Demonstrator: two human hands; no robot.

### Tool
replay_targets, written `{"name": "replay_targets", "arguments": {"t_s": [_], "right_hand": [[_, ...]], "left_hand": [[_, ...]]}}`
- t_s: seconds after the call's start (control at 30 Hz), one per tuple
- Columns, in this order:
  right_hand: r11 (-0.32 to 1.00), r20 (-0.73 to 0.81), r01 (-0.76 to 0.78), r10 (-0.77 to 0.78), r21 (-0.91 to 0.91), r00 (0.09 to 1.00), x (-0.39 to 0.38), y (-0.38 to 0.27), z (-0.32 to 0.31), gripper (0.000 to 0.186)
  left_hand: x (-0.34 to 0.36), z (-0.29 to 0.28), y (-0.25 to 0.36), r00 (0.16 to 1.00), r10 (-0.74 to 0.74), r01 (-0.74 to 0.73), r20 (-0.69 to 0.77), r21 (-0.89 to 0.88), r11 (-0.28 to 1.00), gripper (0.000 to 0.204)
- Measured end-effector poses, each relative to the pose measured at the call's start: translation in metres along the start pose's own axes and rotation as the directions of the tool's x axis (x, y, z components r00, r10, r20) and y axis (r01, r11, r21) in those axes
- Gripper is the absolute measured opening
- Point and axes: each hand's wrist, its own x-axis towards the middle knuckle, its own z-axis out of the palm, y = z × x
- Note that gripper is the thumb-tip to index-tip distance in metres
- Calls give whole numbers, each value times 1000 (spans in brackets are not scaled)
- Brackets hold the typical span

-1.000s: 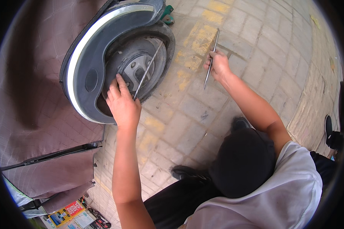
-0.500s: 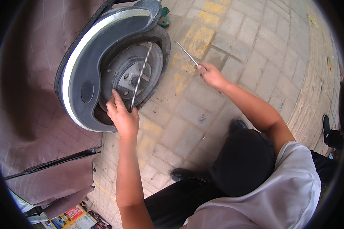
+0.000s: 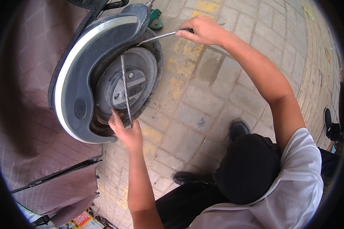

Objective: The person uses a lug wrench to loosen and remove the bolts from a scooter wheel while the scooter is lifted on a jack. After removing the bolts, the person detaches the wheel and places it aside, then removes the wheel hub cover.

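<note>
A wheel with a black tyre and a grey hub sits inside a dark curved fender with a white stripe. My left hand is closed on the lower end of a twisted metal rod, which lies across the wheel face. Its fingertips are by the lower rim. From the right, my right hand grips a thin metal lever. The bent tip of this lever is at the upper edge of the wheel, by the tyre; whether it is under the tyre's edge I cannot tell.
A green tool or part lies on the paving beyond the wheel. To the left hangs a brown quilted cover. Coloured packages show at the lower left. My shoes are on the paving bricks; another person's shoe is far right.
My right hand has moved up and left, bringing the lever's tip to the wheel. My left hand is slightly lower in view with the rod, and the wheel appears shifted left and down.
</note>
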Motion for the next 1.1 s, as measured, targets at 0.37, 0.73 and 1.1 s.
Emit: {"name": "replay_targets", "arguments": {"t_s": [0.37, 0.73, 1.1], "right_hand": [[998, 77, -7, 12, -68, 997, 16, -23, -29, 37], [-34, 695, -727, 329, 685, 639, -58, -118, 30, 34], [456, 616, -639, 223, 619, 756, -13, -156, 114, 34]], "left_hand": [[8, -5, 14, 998, -14, 18, 63, -67, 998, 75], [9, -5, 16, 1000, 14, -13, 24, -62, 998, 79], [10, -20, 30, 987, 70, -65, 144, -39, 997, 71]]}}
